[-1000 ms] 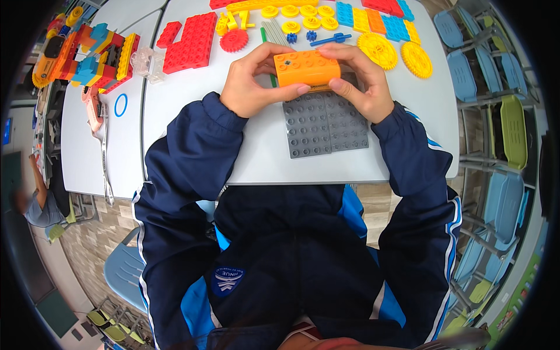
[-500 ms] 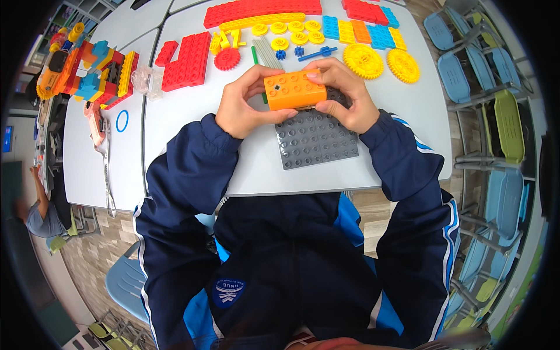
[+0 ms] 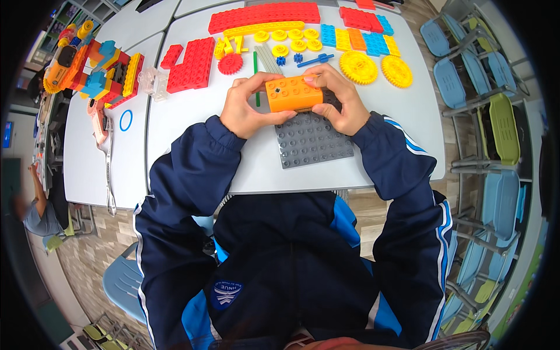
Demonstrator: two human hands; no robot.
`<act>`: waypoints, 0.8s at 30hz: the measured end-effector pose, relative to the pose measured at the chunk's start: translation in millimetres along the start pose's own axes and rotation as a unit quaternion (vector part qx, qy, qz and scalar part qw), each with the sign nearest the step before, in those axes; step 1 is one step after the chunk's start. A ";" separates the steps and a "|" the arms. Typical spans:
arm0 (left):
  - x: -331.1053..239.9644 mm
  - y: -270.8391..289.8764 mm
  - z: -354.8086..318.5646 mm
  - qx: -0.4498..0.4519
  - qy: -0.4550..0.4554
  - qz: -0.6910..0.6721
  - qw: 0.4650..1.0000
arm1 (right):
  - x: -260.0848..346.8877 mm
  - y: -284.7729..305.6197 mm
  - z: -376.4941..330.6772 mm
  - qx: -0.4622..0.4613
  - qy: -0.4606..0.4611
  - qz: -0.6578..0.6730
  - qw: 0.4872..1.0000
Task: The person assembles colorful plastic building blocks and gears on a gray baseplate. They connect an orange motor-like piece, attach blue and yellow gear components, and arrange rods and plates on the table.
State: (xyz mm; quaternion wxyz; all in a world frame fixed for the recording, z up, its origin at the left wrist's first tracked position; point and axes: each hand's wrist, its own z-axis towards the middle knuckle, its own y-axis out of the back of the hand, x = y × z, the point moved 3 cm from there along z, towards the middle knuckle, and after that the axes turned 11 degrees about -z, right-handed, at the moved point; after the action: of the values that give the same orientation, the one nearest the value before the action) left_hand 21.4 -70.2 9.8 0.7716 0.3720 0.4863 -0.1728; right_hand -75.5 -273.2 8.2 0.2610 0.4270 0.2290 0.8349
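Note:
An orange studded block [image 3: 294, 95] with a small dark cross-shaped hole is gripped between my two hands, above the far part of a dark grey studded baseplate [image 3: 315, 140]. My left hand [image 3: 248, 105] closes on its left end, thumb along the lower edge. On the right end, my right hand [image 3: 341, 99] has its fingers on top and its thumb below. Whether the block touches the plate cannot be made out. Beyond my hands lie a green rod [image 3: 255, 64], grey strips [image 3: 269, 58], a blue axle [image 3: 315, 60] and a red gear [image 3: 230, 64].
Yellow gears [image 3: 358, 67] lie at the right, red bricks [image 3: 192, 67] at the left, and yellow wheels [image 3: 280, 35] with a long red beam [image 3: 262, 17] farther back. A built brick model [image 3: 102, 73] stands on the left table. Chairs [image 3: 503, 128] line the right side.
The view has shifted slightly. Both hands still hold the orange block over the baseplate, with almost the same grip.

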 end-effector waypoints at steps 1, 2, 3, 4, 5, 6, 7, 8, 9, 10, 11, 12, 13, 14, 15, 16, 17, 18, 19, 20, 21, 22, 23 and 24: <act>-1.4 0.7 0.9 0.002 -0.003 0.012 1.000 | 0.5 0.3 0.9 0.001 0.002 -0.001 1.000; -2.7 1.4 1.8 0.003 -0.005 0.024 1.000 | 0.5 0.3 0.3 0.000 0.005 0.001 1.000; -1.9 1.5 1.7 0.003 -0.009 0.020 1.000 | 0.0 -0.5 -1.1 -0.001 0.009 0.003 1.000; 0.7 0.2 2.5 0.002 -0.015 0.016 1.000 | -1.6 0.0 -1.6 -0.003 0.013 0.003 1.000; 1.9 -0.2 3.9 0.002 -0.020 0.012 1.000 | -2.8 0.4 -0.6 0.000 0.018 0.011 1.000; 2.0 0.8 5.7 0.004 -0.029 0.024 0.999 | -4.0 0.7 1.1 0.003 0.024 0.019 1.000; 1.2 0.9 5.4 0.006 -0.034 0.034 0.999 | -4.9 0.2 0.5 0.008 0.027 0.028 0.999; 0.3 1.1 5.7 0.008 -0.039 0.044 0.998 | -5.1 0.6 -0.4 0.012 0.031 0.027 0.999; -3.1 1.1 6.5 0.016 -0.066 0.072 0.995 | -4.6 1.3 -1.2 0.015 0.034 0.025 0.999; -7.6 3.9 5.8 0.025 -0.089 0.103 0.990 | -3.4 -0.5 -0.7 0.018 0.038 0.028 0.999; -9.7 5.4 4.7 0.033 -0.113 0.133 0.984 | -2.7 -1.1 -0.6 0.019 0.040 0.021 0.999; -6.1 5.1 4.5 0.025 -0.101 0.106 0.989 | -2.2 -0.4 -1.3 0.019 0.043 0.014 0.999; -2.1 3.2 5.6 0.016 -0.091 0.080 0.993 | -1.4 0.9 -1.0 0.019 0.047 0.006 0.999; 1.0 2.5 5.9 0.007 -0.080 0.055 0.995 | -1.6 1.5 0.1 0.023 0.051 0.009 0.998; 2.8 3.2 5.1 0.005 -0.068 0.046 0.997 | -2.6 2.0 1.8 0.026 0.055 0.012 0.998; 3.6 2.4 6.2 0.006 -0.059 0.034 0.998 | -3.5 4.4 2.3 0.029 0.057 0.009 0.998; 3.7 1.9 6.7 0.008 -0.051 0.023 0.998 | -6.1 5.2 2.4 0.038 0.047 0.019 0.998; 2.5 0.8 5.0 0.011 -0.041 0.041 0.998 | -9.4 5.1 1.9 0.048 0.037 0.028 0.998; -1.3 2.0 3.9 0.011 -0.034 0.062 0.997 | -11.4 5.7 4.4 0.056 0.033 0.036 0.997; -4.5 3.5 4.1 0.011 -0.028 0.083 0.996 | -10.6 5.9 4.8 0.049 0.036 0.031 0.998; -5.3 4.6 5.1 0.005 -0.038 0.079 0.996 | -9.1 5.4 4.1 0.042 0.039 0.026 0.998; -2.1 2.8 3.2 -0.003 -0.047 0.074 0.996 | -9.2 4.0 2.3 0.038 0.041 0.023 0.998; 0.0 1.6 1.8 -0.010 -0.056 0.068 0.996 | -10.0 3.3 2.5 0.034 0.040 0.035 0.998; 0.4 1.7 1.8 -0.009 -0.083 0.098 0.992 | -10.2 2.8 2.9 0.033 0.033 0.029 0.998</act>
State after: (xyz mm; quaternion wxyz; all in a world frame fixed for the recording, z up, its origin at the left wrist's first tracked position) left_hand 23.8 -70.4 10.6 0.8258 0.3950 0.3835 -0.1224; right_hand -68.7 -281.3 5.3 0.2142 0.4138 0.2526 0.8480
